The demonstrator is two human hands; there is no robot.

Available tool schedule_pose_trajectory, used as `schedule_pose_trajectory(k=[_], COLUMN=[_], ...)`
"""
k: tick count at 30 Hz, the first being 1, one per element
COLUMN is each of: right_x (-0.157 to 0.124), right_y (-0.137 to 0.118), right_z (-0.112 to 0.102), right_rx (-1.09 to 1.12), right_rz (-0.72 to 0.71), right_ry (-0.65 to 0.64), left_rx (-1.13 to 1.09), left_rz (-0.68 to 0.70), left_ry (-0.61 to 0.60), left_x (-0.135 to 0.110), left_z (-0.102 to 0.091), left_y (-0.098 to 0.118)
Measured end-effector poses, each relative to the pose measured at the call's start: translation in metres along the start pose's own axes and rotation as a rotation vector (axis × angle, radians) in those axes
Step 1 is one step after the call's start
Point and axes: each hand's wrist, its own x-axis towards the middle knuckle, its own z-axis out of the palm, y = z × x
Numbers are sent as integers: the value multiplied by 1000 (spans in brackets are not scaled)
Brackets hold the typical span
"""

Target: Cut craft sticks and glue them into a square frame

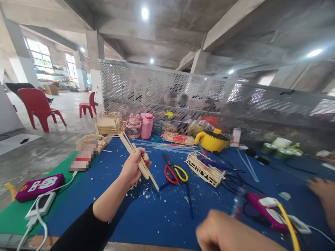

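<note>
My left hand (133, 167) is raised over the blue mat (157, 216) with its fingers closed round a bundle of thin wooden sticks (137, 158), which slant from upper left to lower right. My right hand (220, 230) is low at the bottom edge, smeared by motion, and its fingers cannot be made out. Red-and-yellow scissors (175, 171) lie just right of the sticks. A small stick-built crate (202, 168) rests beyond the scissors. Wood chips are scattered on the mat under my left hand.
A yellow pot (211, 139), a pink bottle (146, 125) and more stick crates (107, 122) stand before a perforated metal screen (183, 87). Purple power strips (39, 186) (264, 209) and cables lie at both sides. Another person's hand (323, 190) reaches in at right.
</note>
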Motion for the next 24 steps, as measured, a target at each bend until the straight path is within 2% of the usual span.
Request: schedule_pose_trajectory(k=[2, 3, 4, 7, 10, 12, 13, 16, 17, 18, 19, 20, 24], right_x=[23, 36, 47, 73, 84, 90, 94, 121, 138, 158, 180, 204, 295], right_y=[-16, -23, -30, -42, -41, -37, -34, -26, -23, -20, -16, -13, 6], right_z=[0, 5, 13, 47, 69, 67, 61, 27, 14, 1, -10, -20, -38], right_rx=[10, 10, 41, 247, 471, 477, 413, 103, 45, -2, -69, -104, -232], right_rz=[-43, -54, -83, -122, -65, -84, -130, -276, -276, -242, -186, -151, -50], right_ry=[7, 49, 26, -217, -314, -366, -435, -670, -646, -518, -332, -224, 120], left_rx=[-14, -27, -40, -44, 36, 83, 97, 110, 108, 100, 90, 79, 70], left_rz=[-31, -44, -57, -84, -152, -212, -230, -224, -212, -202, -196, -195, -219], left_ry=[-56, -80, -101, -115, -122, -119, -97, 36, 82, 117, 145, 163, 207], left_x=[-6, -9, -12, -18, -24, -25, -26, -22, -21, -19, -18, -16, -13], left_z=[7, 10, 12, 18, 21, 22, 22, 21, 20, 19, 19, 18, 15], left_y=[-1, -1, -2, -6, -12, -16, -17, -18, -17, -16, -15, -14, -17])
